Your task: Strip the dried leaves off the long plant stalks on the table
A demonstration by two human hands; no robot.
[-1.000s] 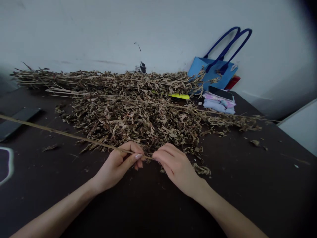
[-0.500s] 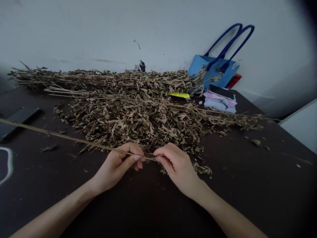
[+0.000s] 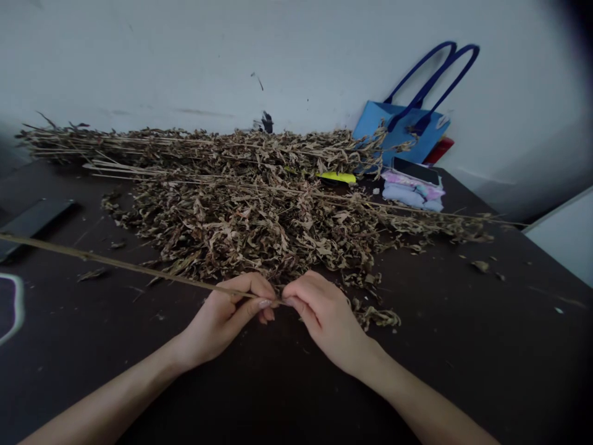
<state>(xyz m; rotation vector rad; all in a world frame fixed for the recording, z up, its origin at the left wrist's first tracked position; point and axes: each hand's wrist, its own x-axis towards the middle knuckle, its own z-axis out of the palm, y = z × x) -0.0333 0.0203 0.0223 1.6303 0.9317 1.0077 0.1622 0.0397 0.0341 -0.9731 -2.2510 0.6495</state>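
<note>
A long thin dry stalk [image 3: 115,264] runs from the left edge of view to my hands, just above the dark table [image 3: 463,346]. My left hand [image 3: 227,315] is closed, pinching the stalk near its right end. My right hand [image 3: 319,312] is closed too, its fingertips pinching the stalk's tip right beside my left fingers. Just beyond both hands lies a big heap of dried leaves and stalks [image 3: 259,210].
A blue bag with dark handles [image 3: 403,130] leans on the wall at the back right, with folded cloth and a phone [image 3: 412,182] before it. A yellow-green object [image 3: 336,177] lies by the heap. A dark flat device [image 3: 32,219] sits at the left.
My hands have drawn slightly closer together and a little lower in view. The stalk's far left end has dropped slightly. The heap is unchanged.
</note>
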